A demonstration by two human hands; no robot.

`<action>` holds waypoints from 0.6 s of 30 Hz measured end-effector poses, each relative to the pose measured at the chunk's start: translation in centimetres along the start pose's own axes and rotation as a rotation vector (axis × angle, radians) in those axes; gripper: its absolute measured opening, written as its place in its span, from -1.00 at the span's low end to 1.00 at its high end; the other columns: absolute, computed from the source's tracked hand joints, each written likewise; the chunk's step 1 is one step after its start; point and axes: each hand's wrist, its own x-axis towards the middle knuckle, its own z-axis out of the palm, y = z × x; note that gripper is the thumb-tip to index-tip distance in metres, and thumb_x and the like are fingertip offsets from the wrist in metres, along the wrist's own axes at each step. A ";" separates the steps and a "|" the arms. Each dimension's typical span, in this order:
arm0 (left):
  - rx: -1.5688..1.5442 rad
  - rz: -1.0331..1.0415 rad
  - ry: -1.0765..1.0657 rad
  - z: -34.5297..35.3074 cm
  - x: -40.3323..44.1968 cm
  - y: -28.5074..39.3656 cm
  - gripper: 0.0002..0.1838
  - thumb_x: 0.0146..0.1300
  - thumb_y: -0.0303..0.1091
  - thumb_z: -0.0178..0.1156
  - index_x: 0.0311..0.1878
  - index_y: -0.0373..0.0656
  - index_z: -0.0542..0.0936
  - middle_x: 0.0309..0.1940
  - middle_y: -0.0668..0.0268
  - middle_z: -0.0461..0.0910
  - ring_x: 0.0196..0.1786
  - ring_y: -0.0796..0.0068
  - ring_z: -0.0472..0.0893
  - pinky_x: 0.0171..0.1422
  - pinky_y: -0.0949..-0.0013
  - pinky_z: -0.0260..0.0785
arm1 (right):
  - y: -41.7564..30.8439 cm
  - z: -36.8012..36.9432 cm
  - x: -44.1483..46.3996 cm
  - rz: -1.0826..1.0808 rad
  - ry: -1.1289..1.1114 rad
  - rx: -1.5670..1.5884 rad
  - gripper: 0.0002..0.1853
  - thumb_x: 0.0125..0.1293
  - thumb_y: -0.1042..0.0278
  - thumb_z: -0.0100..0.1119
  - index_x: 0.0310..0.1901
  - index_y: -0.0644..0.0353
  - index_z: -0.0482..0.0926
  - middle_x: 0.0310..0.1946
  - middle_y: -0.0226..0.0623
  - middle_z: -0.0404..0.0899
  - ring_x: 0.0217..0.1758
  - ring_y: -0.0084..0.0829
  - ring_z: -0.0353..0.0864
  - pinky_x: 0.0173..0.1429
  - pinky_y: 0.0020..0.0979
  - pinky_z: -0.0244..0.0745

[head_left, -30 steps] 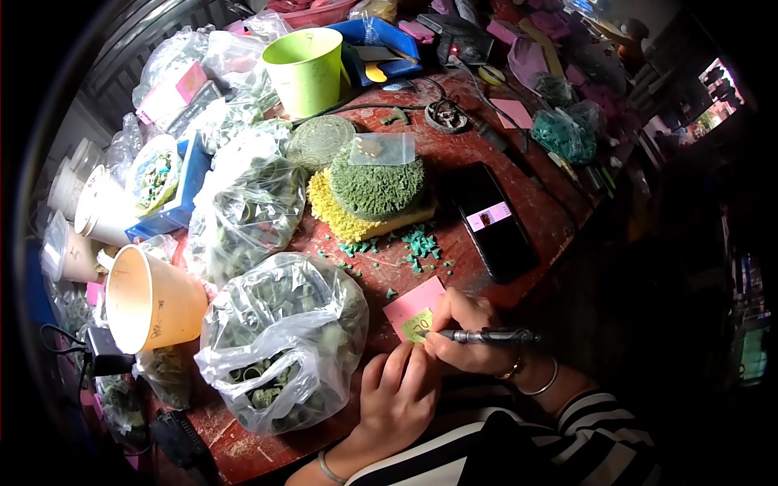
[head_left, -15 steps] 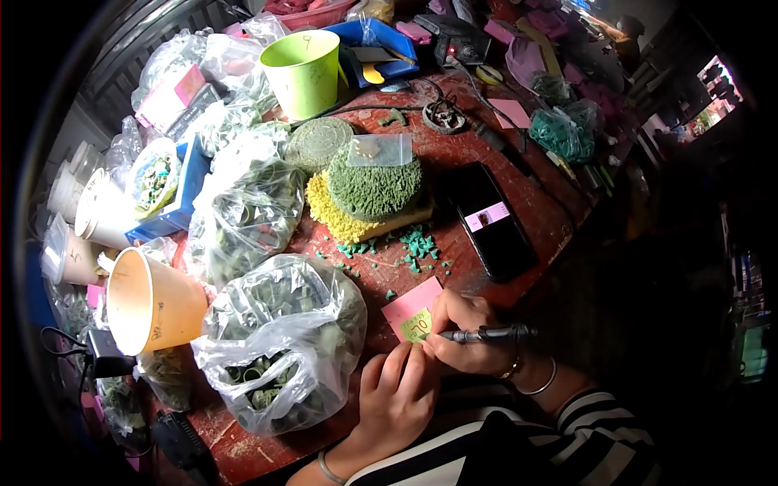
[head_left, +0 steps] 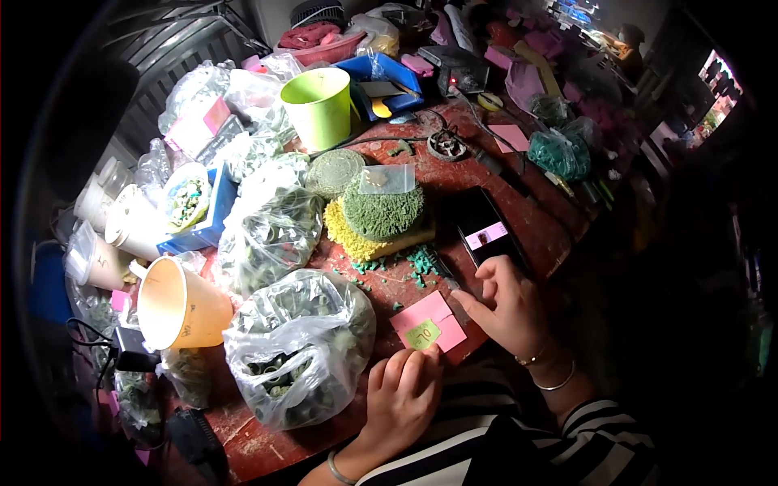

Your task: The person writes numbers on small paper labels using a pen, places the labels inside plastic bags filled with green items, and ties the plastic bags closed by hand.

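Red table (head_left: 539,215) | left hand (head_left: 401,397) curled, holding pink paper (head_left: 447,320) | right hand (head_left: 512,312) loosely spread by phone (head_left: 470,212)

The left hand (head_left: 403,397) has curled fingers at the near edge of the pink paper (head_left: 447,317). The right hand (head_left: 519,316) is right of it, thumb apart from bent fingers. Both wrists are on its near side.

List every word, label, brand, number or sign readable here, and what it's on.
"70": yellow-green note on the pink paper; the smaller writing above it is too small to read.
"5", apparently: whitish cup at left.
Unreadable: dark marks on the orange cup; faint mark inside the green bucket; tiny text on the phone screen.
No brand legible.
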 end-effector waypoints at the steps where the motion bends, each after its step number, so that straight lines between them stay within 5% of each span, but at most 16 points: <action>1: -0.004 -0.004 -0.007 -0.1 -0.1 0.0 -0.55 0.21 -0.42 0.41 0.20 -0.22 0.68 0.02 0.26 0.51 0.11 0.26 0.58 0.19 0.17 0.38 | -0.1 0.5 -0.1 -0.135 0.126 -0.015 -0.79 0.32 0.38 0.48 -0.28 0.19 0.56 -0.53 -0.27 0.44 -0.53 -0.31 0.57 -0.40 -0.34 0.46; 2: 0.007 -0.007 -0.006 -0.2 0.0 0.1 -0.55 0.21 -0.42 0.41 0.20 -0.22 0.68 0.02 0.26 0.51 0.11 0.26 0.58 0.19 0.17 0.38 | -0.2 0.9 -0.4 -0.268 0.253 -0.028 -0.79 0.31 0.38 0.49 -0.22 0.19 0.58 -0.44 -0.25 0.50 -0.48 -0.30 0.61 -0.38 -0.32 0.49; 3: 0.008 -0.002 -0.004 -0.3 0.0 0.1 -0.56 0.21 -0.42 0.41 0.19 -0.22 0.69 0.02 0.25 0.52 0.10 0.25 0.59 0.19 0.17 0.40 | -0.1 1.1 -1.0 -0.263 0.152 0.002 -0.83 0.30 0.43 0.46 -0.21 0.19 0.60 -0.28 -0.23 0.53 -0.39 -0.25 0.65 -0.33 -0.28 0.55; 7: -0.096 0.060 -0.024 -1.3 -0.5 -0.5 -0.56 0.18 -0.47 0.43 0.16 -0.23 0.70 -0.01 0.22 0.56 0.09 0.23 0.63 0.13 0.19 0.47 | -0.8 2.1 -1.3 -0.406 -0.085 0.122 -0.82 0.26 0.44 0.47 -0.18 0.15 0.63 -0.26 -0.22 0.54 -0.31 -0.16 0.70 -0.26 -0.21 0.59; 10: -0.100 0.172 0.201 -3.7 -1.6 -0.9 -0.61 0.11 -0.53 0.48 0.05 -0.19 0.76 -0.04 0.26 0.60 -0.14 0.26 0.68 -0.11 0.23 0.51 | -0.8 2.9 -1.0 -0.408 -0.176 -0.007 -0.79 0.20 0.38 0.50 -0.24 0.16 0.60 -0.22 -0.20 0.54 -0.26 -0.12 0.71 -0.22 -0.16 0.60; 12: 0.175 0.100 0.284 -6.9 -2.6 -1.8 -0.71 0.14 -0.51 0.47 -0.04 -0.09 0.73 -0.06 0.28 0.61 -0.25 0.32 0.65 -0.21 0.23 0.48 | -0.8 2.5 -0.5 -0.446 -0.236 -0.008 -0.78 0.20 0.39 0.49 -0.23 0.17 0.58 -0.22 -0.20 0.54 -0.25 -0.11 0.70 -0.21 -0.16 0.60; 15: 0.300 -0.219 0.349 -11.5 -1.8 -4.0 -0.55 0.25 -0.43 0.42 0.19 -0.30 0.57 -0.03 0.05 0.58 -0.04 0.05 0.59 -0.09 0.17 0.50 | -0.9 2.9 -0.5 -0.449 -0.245 0.003 -0.76 0.20 0.39 0.49 -0.17 0.16 0.59 -0.21 -0.21 0.55 -0.24 -0.10 0.70 -0.17 -0.15 0.61; 18: 0.072 -0.409 0.189 -12.7 -2.3 -6.0 -0.53 0.15 -0.45 0.51 0.14 -0.22 0.64 -0.10 0.12 0.59 -0.11 0.11 0.59 -0.11 0.17 0.47 | -1.2 2.8 -0.3 -0.436 -0.247 0.005 -0.75 0.22 0.36 0.48 -0.15 0.17 0.59 -0.20 -0.19 0.56 -0.22 -0.09 0.70 -0.14 -0.15 0.61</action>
